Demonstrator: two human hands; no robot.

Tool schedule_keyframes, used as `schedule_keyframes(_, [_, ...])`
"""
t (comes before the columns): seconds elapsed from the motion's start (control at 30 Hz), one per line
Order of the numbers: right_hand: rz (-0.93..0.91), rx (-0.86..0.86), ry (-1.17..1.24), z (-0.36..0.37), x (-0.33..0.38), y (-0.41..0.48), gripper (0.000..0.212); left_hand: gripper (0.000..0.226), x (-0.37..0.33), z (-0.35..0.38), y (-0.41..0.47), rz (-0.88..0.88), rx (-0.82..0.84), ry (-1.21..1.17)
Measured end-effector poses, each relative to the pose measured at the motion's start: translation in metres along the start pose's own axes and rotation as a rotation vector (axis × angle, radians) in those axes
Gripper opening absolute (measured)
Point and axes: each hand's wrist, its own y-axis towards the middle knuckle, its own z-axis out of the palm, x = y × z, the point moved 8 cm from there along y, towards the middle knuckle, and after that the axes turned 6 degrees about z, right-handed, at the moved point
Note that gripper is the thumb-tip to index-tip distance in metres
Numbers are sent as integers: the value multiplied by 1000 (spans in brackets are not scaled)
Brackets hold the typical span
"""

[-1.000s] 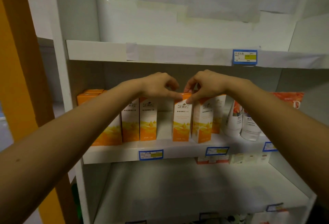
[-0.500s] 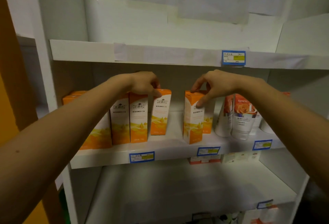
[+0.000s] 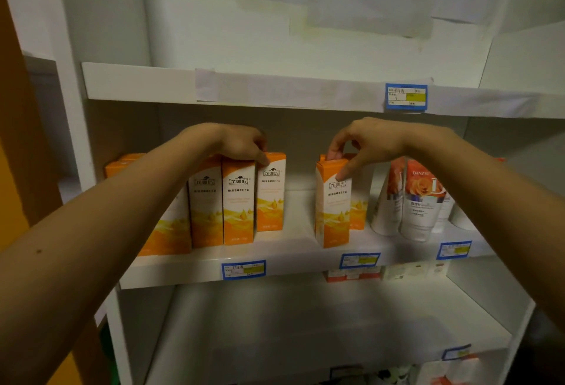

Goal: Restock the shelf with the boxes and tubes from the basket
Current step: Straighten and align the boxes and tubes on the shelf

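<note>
Right hand (image 3: 367, 146): forearm enters from lower right, wrist arched, fingers curled downward. The thumb lies on the front face and the fingertips on the top flap of a tall orange-and-white cardboard box (image 3: 333, 207), clamped at its top edge. This box stands upright near the front of the white middle shelf (image 3: 290, 262), turned slightly, with a second like box (image 3: 358, 216) just behind it. Left hand (image 3: 241, 146): palm down over a row of matching boxes (image 3: 238, 204), thumb on the upper front of the end box (image 3: 270, 195). It appears to pinch that box, though the fingers behind are hidden. The two held boxes stand apart. To the right stand white rose-printed tubes (image 3: 419, 204). Blue-bordered price labels (image 3: 243, 269) sit on the shelf lip, print unreadable.
</note>
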Motion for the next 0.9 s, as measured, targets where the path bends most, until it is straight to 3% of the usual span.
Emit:
schedule_keyframes(0.2, [-71,-65,41,-10,32,6,34,54,-4,-10,-9,0,-90,-29])
schedule_keyframes(0.6, [-102,-183,93,3,75,25,41,48,-2,-24,-21,11,-197,-70])
schedule_keyframes(0.9, [-83,-267,176,-3,52,11,44,46,-20,-20,-13,77,-205,-62])
